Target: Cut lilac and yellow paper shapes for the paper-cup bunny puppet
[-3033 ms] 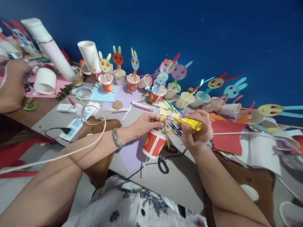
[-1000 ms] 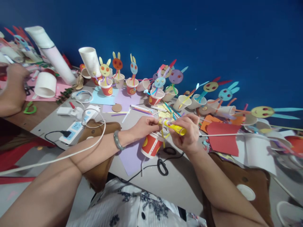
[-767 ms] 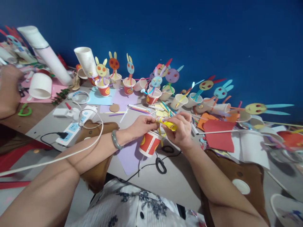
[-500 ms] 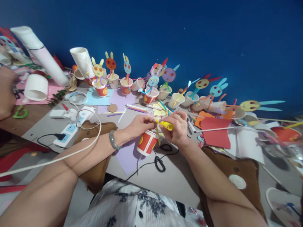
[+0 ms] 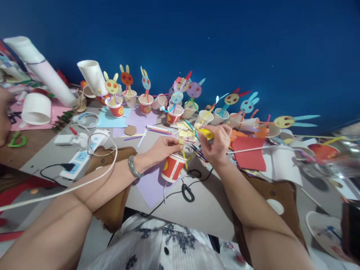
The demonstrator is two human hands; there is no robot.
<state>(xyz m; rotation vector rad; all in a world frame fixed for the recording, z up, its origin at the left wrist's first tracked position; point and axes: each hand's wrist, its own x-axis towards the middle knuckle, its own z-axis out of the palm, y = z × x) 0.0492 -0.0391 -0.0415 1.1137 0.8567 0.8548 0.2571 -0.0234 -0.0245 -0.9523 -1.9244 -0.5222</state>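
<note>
The red and white paper cup (image 5: 173,168) is in front of us, leaning a little, just below our left hand (image 5: 165,148). We cannot tell if its bottom fully touches the desk (image 5: 208,213). The fingers of the left hand are closed on a small yellow paper piece (image 5: 181,142), above the rim of this cup. Our right hand (image 5: 216,144) has its fingers closed around a yellow glue tube (image 5: 207,132), which is apart from the paper piece, on its right side.

A purple sheet (image 5: 149,189) lies partly below the cup, and the black-handled scissors (image 5: 188,192) are near it, beside a black cable (image 5: 171,194). Farther to the left we see a white power strip (image 5: 81,159); to the right there is a red sheet (image 5: 250,154). Behind, many cups carrying paper rabbits (image 5: 176,98) make a row along the blue wall (image 5: 233,45). A tall stack of white cups (image 5: 92,78) leans at the left of this row. At the left edge, a part of another person's arm (image 5: 3,116) is visible, blurred.
</note>
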